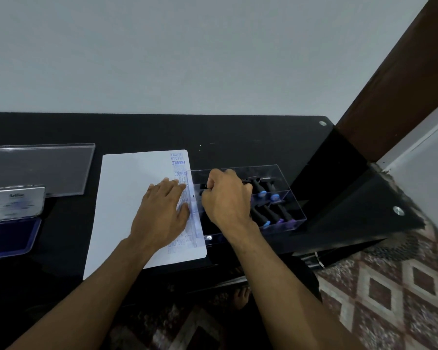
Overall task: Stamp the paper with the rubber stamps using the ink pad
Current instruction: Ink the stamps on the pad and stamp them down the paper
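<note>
Black desk (142, 132) carries everything, glossy top so light things prob slide on it. White paper (127, 198) lies flat at centre, thin & floppy, a column of blue stamp prints down its R edge, "FRAGILE" readable at the far end. Left hand (159, 213) rests flat on it, fingers straight, grip open, pinning the sheet near the printed edge; good place to hold since a loose sheet would shift under a stamp.

Clear acrylic box (283, 178) sits just beside the paper's R edge, rigid, prob light, could skid if tugged. Its clear lid (48, 168) lies far L on the desk.

Ink pad (10, 236) open at L edge, well apart from the box, metal lid up, dark blue pad exposed; wet ink, smudges.

Rubber stamps (266, 193), black handles, blue/purple ends, lie in the box compartments. Small, stiff, light; take by the handle, keep off the inked face.

Right hand (225, 198) is in the box, fingers curled, grip closed; looks to be pinching smth dark, cannot tell if it's a stamp.
</note>
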The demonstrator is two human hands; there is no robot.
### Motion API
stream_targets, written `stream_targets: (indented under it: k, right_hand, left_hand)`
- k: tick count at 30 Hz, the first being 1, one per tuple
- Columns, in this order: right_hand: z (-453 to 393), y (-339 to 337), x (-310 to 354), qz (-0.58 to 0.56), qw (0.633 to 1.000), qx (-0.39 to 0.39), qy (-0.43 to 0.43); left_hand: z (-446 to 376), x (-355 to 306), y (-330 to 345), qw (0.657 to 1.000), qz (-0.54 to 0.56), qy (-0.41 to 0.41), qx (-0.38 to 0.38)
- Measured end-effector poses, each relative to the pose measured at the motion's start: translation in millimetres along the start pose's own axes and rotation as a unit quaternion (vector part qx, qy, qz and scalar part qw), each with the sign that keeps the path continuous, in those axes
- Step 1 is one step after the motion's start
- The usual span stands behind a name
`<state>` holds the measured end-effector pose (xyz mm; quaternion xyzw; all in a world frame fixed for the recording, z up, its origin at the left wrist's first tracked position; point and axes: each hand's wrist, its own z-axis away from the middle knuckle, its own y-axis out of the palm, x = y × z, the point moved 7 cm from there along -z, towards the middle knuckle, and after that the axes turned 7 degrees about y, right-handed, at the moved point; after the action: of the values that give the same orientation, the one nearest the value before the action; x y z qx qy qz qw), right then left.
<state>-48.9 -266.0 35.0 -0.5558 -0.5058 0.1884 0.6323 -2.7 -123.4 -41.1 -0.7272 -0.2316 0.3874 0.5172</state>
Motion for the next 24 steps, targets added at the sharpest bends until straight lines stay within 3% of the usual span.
stream_targets:
  k: [11,16,21,24]
  right_hand:
    - [5.5,2.6,-4.0,0.043,0.999,-0.011,-0.027]
    - [13.6,-21.3,-20.7,-0.051,0.997,-0.027,-0.041]
    - [23.3,-52.0,-59.9,-0.005,0.998,-0.060,0.005]
    - [26.8,-60.9,-84.2,0.075,0.996,-0.019,0.049]
  left_hand:
    - [-0.2,-2.1,-2.0,0.999,0.026,-0.018,0.021]
    - [2.5,-8.4,-25.4,0.989,0.124,-0.051,-0.068]
    - [4.5,-53.3,-44.9,0.983,0.148,0.008,-0.111]
    - [4.7,-87.3,-42.3,0.984,0.138,0.065,-0.096]
